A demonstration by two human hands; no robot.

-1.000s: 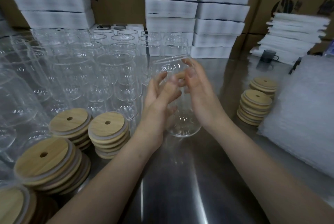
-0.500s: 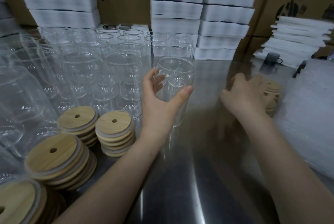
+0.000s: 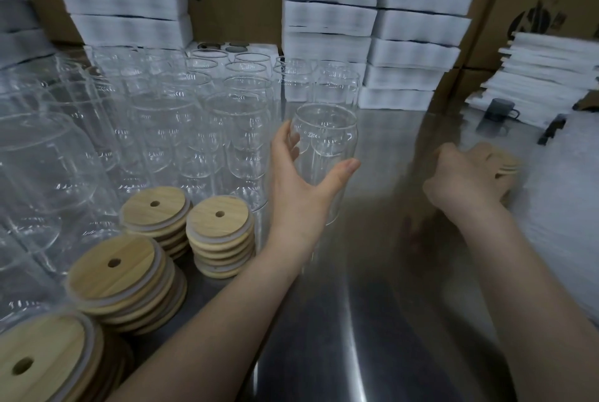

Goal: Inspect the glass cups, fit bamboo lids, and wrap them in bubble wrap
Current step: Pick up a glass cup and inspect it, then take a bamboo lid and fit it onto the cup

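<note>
Fingers (image 3: 287,139) clamp the cup (image 3: 324,142) in the left hand (image 3: 301,197); right hand (image 3: 466,174), blurred on the lids (image 3: 509,167), grip unclear, should take just one.

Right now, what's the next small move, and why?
Probably lift the top bamboo lid off the right-side lid stack and carry it to the glass cup. The left hand holds that cup mouth up and uncovered, and the right hand is on the stack, though blur hides its grip.
</note>
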